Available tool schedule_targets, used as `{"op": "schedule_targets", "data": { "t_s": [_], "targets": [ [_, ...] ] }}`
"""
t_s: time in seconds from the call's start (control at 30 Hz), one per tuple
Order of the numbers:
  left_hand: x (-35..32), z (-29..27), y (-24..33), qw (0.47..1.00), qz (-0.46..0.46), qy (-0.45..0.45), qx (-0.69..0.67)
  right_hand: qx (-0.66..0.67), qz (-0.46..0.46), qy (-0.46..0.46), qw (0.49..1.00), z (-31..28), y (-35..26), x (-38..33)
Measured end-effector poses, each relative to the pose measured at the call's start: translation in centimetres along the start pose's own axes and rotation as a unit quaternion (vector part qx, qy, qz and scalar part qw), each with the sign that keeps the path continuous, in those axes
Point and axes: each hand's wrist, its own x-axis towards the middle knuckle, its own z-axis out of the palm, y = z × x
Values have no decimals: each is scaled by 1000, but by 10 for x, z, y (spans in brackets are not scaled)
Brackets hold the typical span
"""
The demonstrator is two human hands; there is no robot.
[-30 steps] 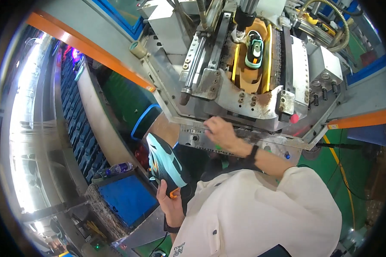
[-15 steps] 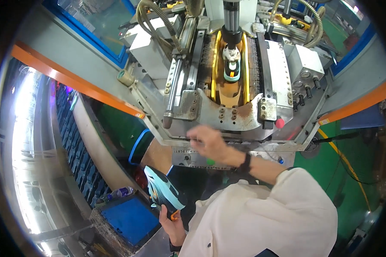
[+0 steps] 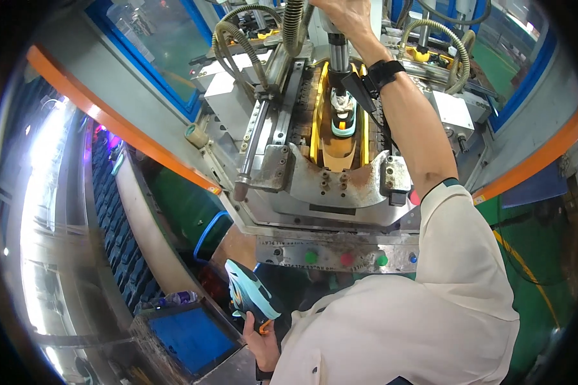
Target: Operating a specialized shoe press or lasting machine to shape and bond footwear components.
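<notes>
My left hand (image 3: 263,345) is closed on the heel end of a light blue and black shoe (image 3: 252,292) with an orange heel loop, held toe up at the lower left. My right hand (image 3: 348,14) is stretched far forward to the top of the metal press column (image 3: 338,54), partly cut off by the upper edge, so its grip does not show. Below it, a second shoe (image 3: 343,120), with white inside and pale blue at its rim, sits under the press between two yellow side pads (image 3: 320,115). My right forearm and black wristband cover part of the machine's right side.
A control strip with green and red buttons (image 3: 347,258) runs along the machine's front. To the left are a blue-topped pad (image 3: 192,339), a plastic bottle (image 3: 180,298) and a curved conveyor (image 3: 131,231). Orange-edged frame panels (image 3: 128,131) flank the machine.
My right hand has moved from in front of the machine up and forward to the press column's top. My left hand keeps hold of the shoe, and the view has shifted slightly.
</notes>
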Motion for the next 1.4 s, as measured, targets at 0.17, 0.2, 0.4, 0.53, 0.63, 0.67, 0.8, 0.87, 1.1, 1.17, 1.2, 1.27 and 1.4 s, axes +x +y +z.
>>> {"op": "schedule_targets", "data": {
  "t_s": [0.17, 0.2, 0.4, 0.53, 0.63, 0.67, 0.8, 0.87, 1.1, 1.17, 1.2, 1.27, 1.4],
  "targets": [
    [-6, -45, -2, 999, 25, 19, -28, 44, 47, 35, 997, 37, 39, 9],
    [-10, -63, -3, 998, 28, 47, -33, 87, 54, 7, 995, 92, 20, -8],
    [-13, -139, -20, 986, 35, 103, -123, 197, 26, -165, 966, 39, 12, -60],
    [-54, -191, -15, 951, 68, 211, -217, 233, -40, -259, 936, 123, -81, -121],
    [-48, -273, -41, 899, 113, 320, -277, 229, -100, -281, 927, 159, -124, -148],
    [-49, -291, -36, 885, 112, 347, -288, 212, -116, -277, 930, 158, -129, -155],
    [-28, -423, -72, 818, 123, 451, -336, 140, -173, -248, 943, 159, -112, -186],
    [-30, -458, -46, 794, 121, 489, -341, 26, -167, -267, 949, 212, -137, -213],
    [-20, -609, -14, 717, 242, 576, -310, 189, -344, -492, 777, 448, -471, -393],
    [-20, -646, -11, 721, 250, 593, -257, 192, -385, -524, 735, 513, -542, -439],
    [-25, -657, 1, 724, 237, 611, -214, 165, -369, -568, 717, 541, -571, -459],
    [-17, -690, -8, 708, 254, 649, -118, 162, -380, -604, 681, 616, -602, -488],
    [-10, -707, -26, 683, 115, 714, 100, 140, -467, -614, 621, 749, -651, -535]
  ]
}}
